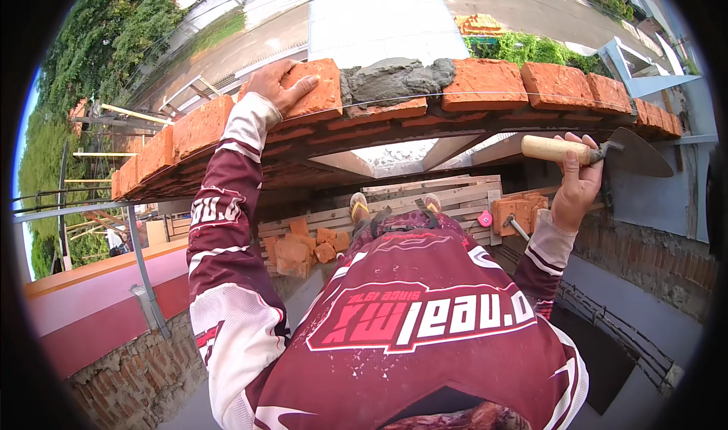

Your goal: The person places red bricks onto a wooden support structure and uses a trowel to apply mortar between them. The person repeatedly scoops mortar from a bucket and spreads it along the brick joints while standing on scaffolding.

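Note:
My left hand point(277, 86) is closed over an orange brick point(320, 89) on top of the curved brick wall. Its thumb lies along the brick's upper face, and the far fingertips are partly hidden. Right of that brick, a thick lump of grey mortar point(398, 80) fills a gap between bricks in the top row. Over on the right, my right hand point(578, 183) grips a trowel by its pale wooden handle point(556, 149). The trowel's dark metal blade point(638, 154) points right, near the wall's right end. A thin string runs along the top course.
Wooden planks point(462, 191) lie below, under my sandalled feet. Loose bricks point(299, 249) are piled left of them; stacked bricks point(518, 206), a hammer point(519, 227) and a round pink object point(485, 218) lie right. Beyond the wall is a white roof point(371, 20), far below a street.

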Motion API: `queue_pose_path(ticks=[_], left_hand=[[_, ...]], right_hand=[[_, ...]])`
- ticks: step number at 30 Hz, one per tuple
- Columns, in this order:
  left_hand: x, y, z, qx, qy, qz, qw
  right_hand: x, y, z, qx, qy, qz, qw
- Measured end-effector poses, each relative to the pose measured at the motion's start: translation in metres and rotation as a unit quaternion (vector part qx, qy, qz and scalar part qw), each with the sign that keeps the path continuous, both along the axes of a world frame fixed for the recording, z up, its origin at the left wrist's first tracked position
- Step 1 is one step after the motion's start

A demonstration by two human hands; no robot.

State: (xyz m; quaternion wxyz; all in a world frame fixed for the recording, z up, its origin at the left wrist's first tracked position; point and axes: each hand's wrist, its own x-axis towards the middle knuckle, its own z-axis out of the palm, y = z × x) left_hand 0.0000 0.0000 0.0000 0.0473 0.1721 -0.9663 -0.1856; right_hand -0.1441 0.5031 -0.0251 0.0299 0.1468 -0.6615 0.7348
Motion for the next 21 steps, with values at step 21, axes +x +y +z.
queue_pose_path(ticks=[21], left_hand=[[0.019, 0.028, 0.017, -0.089, 0.266, -0.029, 0.959]], right_hand=[[0.04, 0.009, -0.047, 0.292, 0.09, 0.096, 0.947]])
